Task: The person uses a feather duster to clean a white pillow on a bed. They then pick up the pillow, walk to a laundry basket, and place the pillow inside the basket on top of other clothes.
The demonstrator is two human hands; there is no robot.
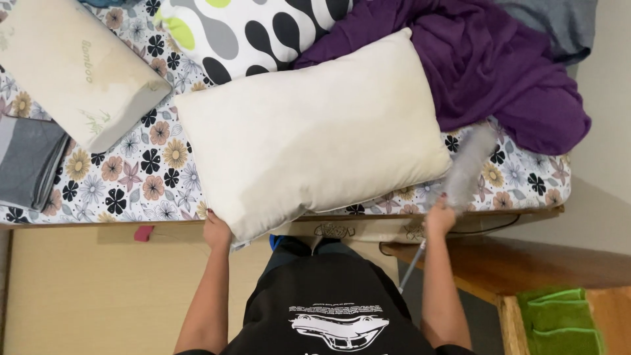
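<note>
A large cream pillow (pixel 309 135) lies on a bed with a flower-patterned sheet (pixel 141 164). My left hand (pixel 216 231) grips the pillow's near corner at the bed's edge. My right hand (pixel 440 217) holds a grey fluffy duster (pixel 468 164) by its thin handle; the blurred duster head lies over the sheet just right of the pillow, touching or nearly touching its right edge.
A purple blanket (pixel 486 62) is bunched at the right. A foam pillow (pixel 72 66) and folded grey cloth (pixel 26 161) lie at the left. A black, white and green patterned pillow (pixel 250 33) is behind. Green cloths (pixel 559 322) sit on a wooden surface at lower right.
</note>
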